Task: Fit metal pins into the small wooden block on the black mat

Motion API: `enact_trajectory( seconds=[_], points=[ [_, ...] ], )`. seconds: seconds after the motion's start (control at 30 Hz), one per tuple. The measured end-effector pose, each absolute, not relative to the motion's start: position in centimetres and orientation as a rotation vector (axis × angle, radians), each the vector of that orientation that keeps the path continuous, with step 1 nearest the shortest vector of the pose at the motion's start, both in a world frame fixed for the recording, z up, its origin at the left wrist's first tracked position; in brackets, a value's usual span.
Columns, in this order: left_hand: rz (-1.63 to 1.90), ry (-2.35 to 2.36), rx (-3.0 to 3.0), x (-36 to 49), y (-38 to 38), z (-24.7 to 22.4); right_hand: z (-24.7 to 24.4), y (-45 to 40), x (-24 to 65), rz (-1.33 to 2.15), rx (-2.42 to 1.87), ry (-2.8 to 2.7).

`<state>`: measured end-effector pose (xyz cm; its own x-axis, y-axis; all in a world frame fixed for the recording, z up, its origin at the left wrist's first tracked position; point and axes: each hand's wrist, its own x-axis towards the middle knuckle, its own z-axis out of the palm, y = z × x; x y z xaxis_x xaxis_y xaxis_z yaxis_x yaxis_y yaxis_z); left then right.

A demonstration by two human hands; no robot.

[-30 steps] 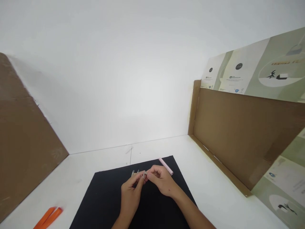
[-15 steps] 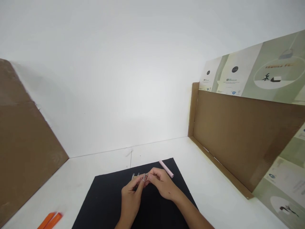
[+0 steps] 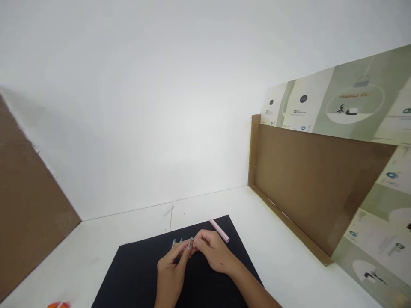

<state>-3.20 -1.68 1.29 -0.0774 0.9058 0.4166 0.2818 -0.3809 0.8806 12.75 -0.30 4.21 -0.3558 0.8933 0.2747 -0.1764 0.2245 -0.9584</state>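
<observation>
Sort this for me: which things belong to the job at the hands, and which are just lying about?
Job: small silver metal parts at the fingertips of the left hand and right hand; slim pink tube.
Lying about: blurred orange piece; brown cardboard panel.

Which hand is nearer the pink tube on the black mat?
Right. The right hand lies just below and left of the pink tube, without clearly touching it; the left hand is farther away, beyond the small metal part held between both hands.
</observation>
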Motion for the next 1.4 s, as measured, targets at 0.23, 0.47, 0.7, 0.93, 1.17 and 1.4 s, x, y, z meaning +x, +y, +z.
enact_trajectory(
  seconds=[0.23,0.47,0.7,0.93,1.17,1.4],
  points=[
    [1.501,1.293,1.635,-3.27,-1.44,1.09,4.29,-0.36,12.75,1.323,-0.764,-1.507],
    [1.507,1.309,1.627,-3.29,-1.28,0.84,3.82,-0.15,12.73,1.345,-0.753,-1.491],
    [1.490,1.321,1.644,-3.38,-1.28,0.66,3.82,-0.20,13.04,1.330,-0.761,-1.550],
    [1.497,1.345,1.633,-3.49,-1.41,0.51,4.16,-0.50,13.30,1.354,-0.742,-1.583],
    [1.427,1.322,1.648,-3.36,-1.60,0.74,3.65,0.02,12.83,1.377,-0.713,-1.451],
    [1.427,1.326,1.631,-3.29,-1.53,0.63,3.53,0.15,13.03,1.389,-0.745,-1.459]
  ],
)
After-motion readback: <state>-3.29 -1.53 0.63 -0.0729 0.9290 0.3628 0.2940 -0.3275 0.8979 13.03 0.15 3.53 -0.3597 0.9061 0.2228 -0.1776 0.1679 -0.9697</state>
